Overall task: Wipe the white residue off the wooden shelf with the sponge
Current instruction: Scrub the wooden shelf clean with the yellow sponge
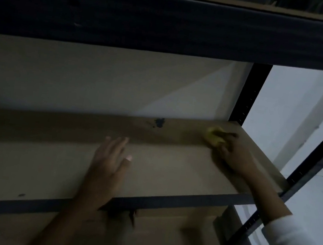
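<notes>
A brown wooden shelf [48, 161] runs across the dim middle of the view. My right hand [234, 154] presses a yellow sponge [213, 137] onto the shelf near its far right corner, fingers curled over it. My left hand [110, 161] lies flat on the shelf's middle, palm down, fingers spread, holding nothing. In this low light I cannot make out any white residue. A dark stain [159, 122] marks the board near the back edge, left of the sponge.
A dark beam [169, 22] of the shelf above hangs low over the work area. Black metal uprights [250, 97] stand at the right end. A pale wall [100, 77] closes the back. Cardboard boxes [173, 226] sit on the level below.
</notes>
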